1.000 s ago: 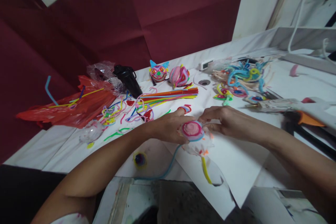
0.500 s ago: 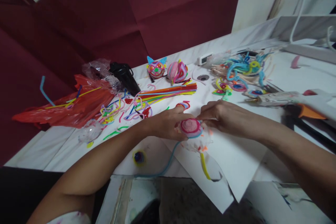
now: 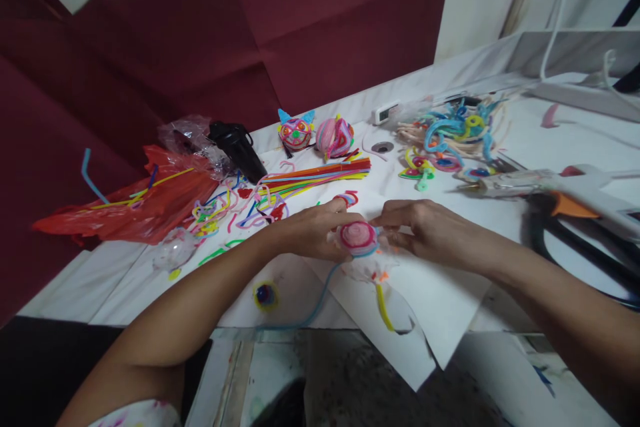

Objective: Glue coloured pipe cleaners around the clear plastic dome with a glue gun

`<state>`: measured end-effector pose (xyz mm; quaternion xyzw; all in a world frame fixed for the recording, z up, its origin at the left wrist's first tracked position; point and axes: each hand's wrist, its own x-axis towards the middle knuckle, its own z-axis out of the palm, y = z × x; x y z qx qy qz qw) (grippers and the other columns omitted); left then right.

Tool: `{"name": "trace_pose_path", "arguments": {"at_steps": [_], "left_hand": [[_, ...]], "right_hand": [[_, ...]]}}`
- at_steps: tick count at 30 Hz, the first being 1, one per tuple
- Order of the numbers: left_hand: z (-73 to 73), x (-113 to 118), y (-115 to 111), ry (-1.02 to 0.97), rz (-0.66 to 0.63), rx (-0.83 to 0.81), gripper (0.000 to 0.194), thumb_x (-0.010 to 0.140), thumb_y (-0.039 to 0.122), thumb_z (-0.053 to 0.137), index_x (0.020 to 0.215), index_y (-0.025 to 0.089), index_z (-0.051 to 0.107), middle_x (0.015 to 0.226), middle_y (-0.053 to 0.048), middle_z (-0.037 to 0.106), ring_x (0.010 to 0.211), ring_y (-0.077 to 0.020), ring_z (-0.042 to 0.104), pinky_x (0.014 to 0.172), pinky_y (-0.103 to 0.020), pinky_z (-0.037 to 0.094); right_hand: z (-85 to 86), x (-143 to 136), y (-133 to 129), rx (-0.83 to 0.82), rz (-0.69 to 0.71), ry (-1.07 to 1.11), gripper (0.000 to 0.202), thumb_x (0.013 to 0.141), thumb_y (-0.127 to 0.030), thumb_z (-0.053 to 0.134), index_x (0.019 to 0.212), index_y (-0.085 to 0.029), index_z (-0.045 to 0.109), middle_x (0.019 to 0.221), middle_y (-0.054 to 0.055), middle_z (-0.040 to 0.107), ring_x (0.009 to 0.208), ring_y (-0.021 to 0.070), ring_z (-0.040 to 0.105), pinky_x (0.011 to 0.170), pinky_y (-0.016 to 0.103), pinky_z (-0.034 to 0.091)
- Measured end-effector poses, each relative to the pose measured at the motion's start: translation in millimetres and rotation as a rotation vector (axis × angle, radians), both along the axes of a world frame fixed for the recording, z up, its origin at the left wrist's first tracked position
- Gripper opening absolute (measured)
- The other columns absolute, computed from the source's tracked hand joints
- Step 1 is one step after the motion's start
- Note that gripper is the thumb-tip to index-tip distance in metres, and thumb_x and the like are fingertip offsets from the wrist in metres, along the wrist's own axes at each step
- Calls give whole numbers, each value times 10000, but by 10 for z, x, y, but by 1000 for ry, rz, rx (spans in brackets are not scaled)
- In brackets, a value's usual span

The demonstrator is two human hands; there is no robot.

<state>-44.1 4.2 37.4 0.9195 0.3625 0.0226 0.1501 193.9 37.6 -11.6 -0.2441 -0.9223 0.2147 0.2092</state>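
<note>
A clear ball (image 3: 367,268) carries a coiled pipe-cleaner disc (image 3: 358,235), pale pink in the middle, then dark pink, with light blue at the rim. My left hand (image 3: 320,230) wraps round the ball's left side, thumb below the disc. At the disc's upper right edge, my right hand (image 3: 415,223) has its fingers pinched together; whatever lies between them is hidden. A blue pipe cleaner (image 3: 323,297) trails from the disc down to the table's front edge. Below the ball, a yellow strip (image 3: 383,307) lies on white paper (image 3: 415,353).
A bundle of coloured pipe cleaners (image 3: 320,177) lies behind my hands, near two decorated balls (image 3: 296,132). To the right are a glue gun (image 3: 520,181) and black-handled scissors (image 3: 543,227). A red plastic bag (image 3: 150,197) and another clear ball (image 3: 175,249) lie left.
The view has shifted slightly. Both hands stay at the ball, and my right fingers have moved slightly along the disc's right edge.
</note>
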Motion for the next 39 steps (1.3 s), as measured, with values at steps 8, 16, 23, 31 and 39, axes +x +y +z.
{"name": "trace_pose_path", "arguments": {"at_steps": [8,16,23,31,39], "left_hand": [[-23,2,-16,-84,-26,-56,421,756,245,668,1156,213,542,1164,-70,619,1067,-210,591,927,-302,461],[-87,56,-110,-68,150,68,410,710,239,680,1103,197,574,1133,-66,658,1060,-217,613,933,-311,471],[-117,248,-160,-1,408,150,468,681,323,716,1097,158,582,1086,-96,650,1030,-260,619,915,-373,500],[-279,414,-173,-5,604,236,425,718,422,673,1056,185,573,1034,-59,641,1000,-249,614,898,-372,499],[-249,421,-127,62,594,177,468,759,543,596,1046,178,541,1115,-83,618,1059,-274,594,931,-416,483]], "right_hand": [[-306,-70,-465,150,-284,-18,677,792,-500,650,1309,-111,451,1068,156,621,950,307,580,792,446,485],[-320,-116,-316,187,-269,-70,779,754,-338,681,1384,-44,330,1048,199,656,934,321,620,764,427,500],[-214,-36,-42,189,-167,-145,833,745,-241,631,1457,-111,219,1134,167,660,1007,301,624,819,414,494],[-191,15,99,235,-167,-185,724,750,-139,557,1425,-98,299,1151,169,651,966,283,638,789,393,511],[-60,-147,-716,489,-293,259,210,902,-156,445,1049,-141,594,965,159,634,860,278,578,716,422,495]]}}
